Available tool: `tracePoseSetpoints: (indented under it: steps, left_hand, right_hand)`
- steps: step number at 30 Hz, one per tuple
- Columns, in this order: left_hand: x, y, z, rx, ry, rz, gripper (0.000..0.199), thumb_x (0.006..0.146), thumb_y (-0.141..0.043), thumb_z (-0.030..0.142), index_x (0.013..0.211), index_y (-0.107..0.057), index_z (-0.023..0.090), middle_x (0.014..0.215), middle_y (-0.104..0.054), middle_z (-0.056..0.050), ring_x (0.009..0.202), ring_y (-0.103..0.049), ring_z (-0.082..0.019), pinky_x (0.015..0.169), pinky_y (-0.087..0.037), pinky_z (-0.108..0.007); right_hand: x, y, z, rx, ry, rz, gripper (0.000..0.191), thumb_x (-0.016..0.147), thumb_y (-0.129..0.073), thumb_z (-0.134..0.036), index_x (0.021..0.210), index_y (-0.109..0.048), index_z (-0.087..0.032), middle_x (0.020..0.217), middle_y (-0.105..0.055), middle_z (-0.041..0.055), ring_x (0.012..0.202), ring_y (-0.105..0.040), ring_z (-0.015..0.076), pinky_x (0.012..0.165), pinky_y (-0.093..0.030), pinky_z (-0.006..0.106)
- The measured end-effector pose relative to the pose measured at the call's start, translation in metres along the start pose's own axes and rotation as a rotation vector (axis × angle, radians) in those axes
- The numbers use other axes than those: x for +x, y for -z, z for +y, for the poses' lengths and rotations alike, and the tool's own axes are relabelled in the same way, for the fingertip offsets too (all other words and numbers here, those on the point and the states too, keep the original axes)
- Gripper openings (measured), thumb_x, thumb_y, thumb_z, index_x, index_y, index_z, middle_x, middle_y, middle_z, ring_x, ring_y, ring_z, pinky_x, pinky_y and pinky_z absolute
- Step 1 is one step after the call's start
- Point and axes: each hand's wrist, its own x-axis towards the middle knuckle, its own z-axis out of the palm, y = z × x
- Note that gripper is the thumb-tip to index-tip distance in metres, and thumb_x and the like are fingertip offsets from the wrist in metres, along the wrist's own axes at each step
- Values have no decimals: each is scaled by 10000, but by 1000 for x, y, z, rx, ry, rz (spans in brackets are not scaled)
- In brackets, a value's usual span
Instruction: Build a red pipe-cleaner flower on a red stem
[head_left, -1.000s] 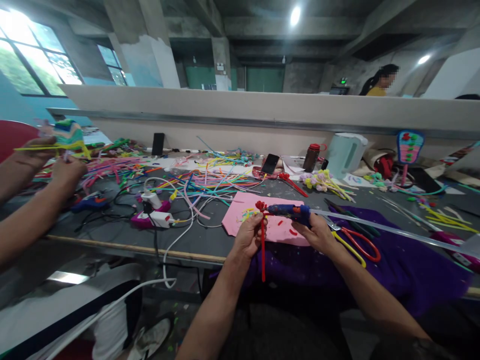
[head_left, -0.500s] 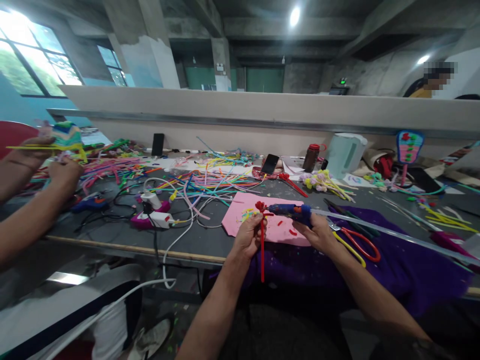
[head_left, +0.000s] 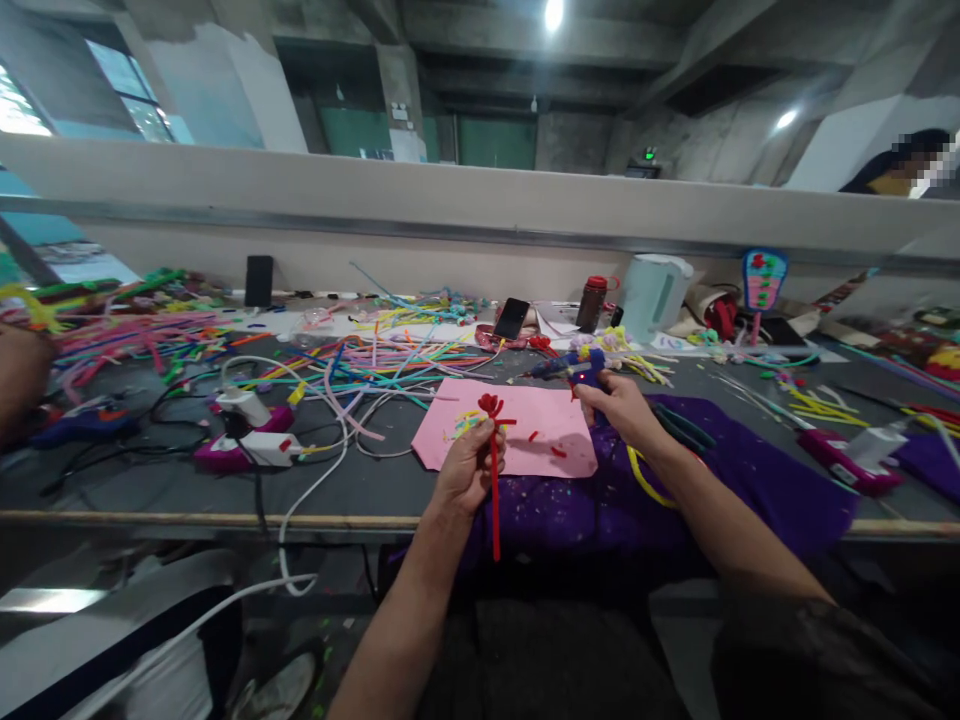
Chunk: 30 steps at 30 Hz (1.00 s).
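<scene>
My left hand pinches a red pipe-cleaner flower, whose long red stem hangs straight down below the fingers. My right hand grips a blue glue gun beyond the right part of a pink sheet; its nozzle points left, apart from the flower. Small red and yellow pieces lie on the sheet. A purple cloth spreads under my right forearm, which partly covers the yellow-handled tool there.
Loose pipe cleaners cover the table behind. Power strips with white cables lie left. A phone, a red-capped bottle and a pale green kettle stand along the back. Another person's hand is at the far left.
My right hand has moved the glue gun up and away from the red flower. My left hand still holds the flower. The view has turned right.
</scene>
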Motion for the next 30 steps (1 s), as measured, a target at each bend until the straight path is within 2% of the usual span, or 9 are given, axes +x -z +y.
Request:
tracePoseSetpoints:
  steps: [6, 12, 15, 17, 18, 20, 22, 26, 30]
  left_hand:
    - [-1, -1, 0, 26, 0, 7, 213, 670, -682, 261, 718, -534, 115, 557, -528, 39, 343, -351, 2, 300, -265, -107]
    - [-2, -3, -1, 38, 44, -37, 228, 675, -678, 281, 691, -533, 107, 546, -521, 37, 326, -327, 10, 287, -235, -106]
    - [-3, -4, -1, 39, 59, -29, 231, 656, -692, 271, 700, -538, 105, 546, -528, 37, 324, -336, 13, 290, -241, -104]
    - [-3, -5, -1, 41, 66, -26, 238, 643, -702, 269, 696, -539, 104, 546, -532, 37, 323, -340, 14, 289, -242, -103]
    - [-3, -5, -1, 44, 70, -27, 242, 641, -704, 274, 693, -541, 102, 544, -533, 35, 322, -342, 14, 288, -241, -102]
    - [-3, -5, -1, 50, 76, -30, 246, 647, -701, 285, 687, -547, 98, 540, -535, 32, 319, -347, 14, 283, -238, -102]
    - [-3, -4, -2, 54, 77, -28, 241, 656, -695, 290, 689, -557, 96, 538, -538, 30, 318, -353, 11, 280, -240, -103]
    - [-1, -3, -3, 56, 57, -1, 232, 652, -694, 285, 694, -560, 100, 537, -538, 34, 317, -353, 9, 282, -243, -104]
    - [1, -1, -4, 63, 33, 6, 244, 642, -703, 291, 692, -552, 105, 547, -538, 36, 320, -350, 8, 285, -248, -108]
  right_hand:
    - [30, -14, 30, -248, -139, -72, 238, 743, -568, -384, 737, -528, -150, 557, -607, 3, 445, -552, 108, 424, -396, 194]
    - [31, -20, 44, -456, -114, -92, 287, 665, -641, -387, 513, -550, -162, 425, -537, -16, 430, -492, 108, 434, -320, 202]
    - [24, -19, 35, -533, -61, -36, 217, 666, -653, -382, 642, -633, -167, 586, -620, 16, 558, -543, 133, 489, -344, 211]
    - [17, -22, 22, -495, 21, -18, 211, 728, -606, -373, 772, -657, -173, 746, -657, 39, 650, -570, 140, 533, -379, 216]
    - [12, -24, 14, -426, 63, -53, 216, 765, -571, -368, 811, -656, -175, 768, -659, 38, 657, -577, 136, 542, -394, 217]
    - [2, -32, -4, -206, 78, -192, 249, 818, -510, -374, 864, -643, -168, 689, -647, 18, 592, -574, 124, 509, -409, 213]
    - [-6, -41, -20, -92, 137, -269, 222, 806, -545, -350, 888, -643, -169, 729, -649, 19, 612, -583, 121, 536, -435, 219]
    - [-14, -51, -36, -86, 283, -262, 149, 791, -580, -277, 846, -668, -170, 772, -636, 30, 668, -574, 122, 605, -443, 235]
    - [-14, -52, -37, -32, 217, -285, 171, 806, -561, -292, 861, -662, -165, 750, -617, 23, 628, -557, 110, 556, -435, 219]
